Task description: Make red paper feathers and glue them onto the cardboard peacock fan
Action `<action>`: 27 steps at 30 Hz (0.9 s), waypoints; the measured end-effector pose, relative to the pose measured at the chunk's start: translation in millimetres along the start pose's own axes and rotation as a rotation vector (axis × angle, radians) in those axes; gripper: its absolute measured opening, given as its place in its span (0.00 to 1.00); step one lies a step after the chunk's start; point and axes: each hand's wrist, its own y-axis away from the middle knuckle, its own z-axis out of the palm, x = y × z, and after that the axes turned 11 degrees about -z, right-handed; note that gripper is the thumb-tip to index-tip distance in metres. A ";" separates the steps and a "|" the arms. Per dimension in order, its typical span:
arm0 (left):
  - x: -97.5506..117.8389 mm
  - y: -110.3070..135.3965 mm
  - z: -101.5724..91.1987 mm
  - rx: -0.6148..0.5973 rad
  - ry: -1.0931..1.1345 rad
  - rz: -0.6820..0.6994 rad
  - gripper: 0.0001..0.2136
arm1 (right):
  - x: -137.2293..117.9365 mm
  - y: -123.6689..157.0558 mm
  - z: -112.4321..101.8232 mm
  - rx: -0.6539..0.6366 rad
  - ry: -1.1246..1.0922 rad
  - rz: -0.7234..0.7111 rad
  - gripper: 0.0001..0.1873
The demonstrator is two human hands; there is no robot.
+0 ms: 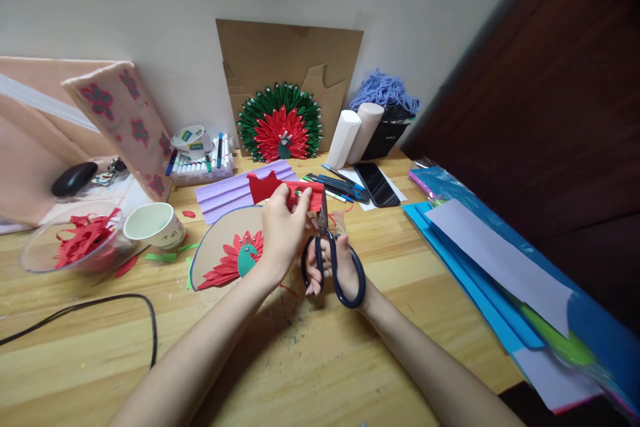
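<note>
Your left hand (284, 227) pinches red paper (261, 188); your right hand (345, 270) grips scissors (324, 221). Left of the scissors, a peacock board (227, 261) lies part-hidden; beyond them, rightward, a phone (377, 185).

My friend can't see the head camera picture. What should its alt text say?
A left hand holds red paper at the blades of dark-handled scissors in the right hand, above a wooden table. Nearby lies a rounded board with a red-feathered, green-bodied bird; behind, a red-and-green fan-tailed bird shows against brown cardboard.
</note>
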 end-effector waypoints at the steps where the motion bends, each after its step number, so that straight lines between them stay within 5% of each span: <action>1: -0.1 -0.8 -0.1 -0.005 0.008 -0.014 0.17 | 0.9 0.7 1.4 0.019 0.001 -0.009 0.46; 17: -1.9 -14.2 -4.6 -0.091 0.188 -0.059 0.09 | 1.5 -0.7 -5.3 0.058 -0.151 0.008 0.27; 27: 7.1 -13.8 -11.3 -0.232 0.243 -0.030 0.10 | 4.8 1.8 -5.9 0.029 -0.068 -0.054 0.38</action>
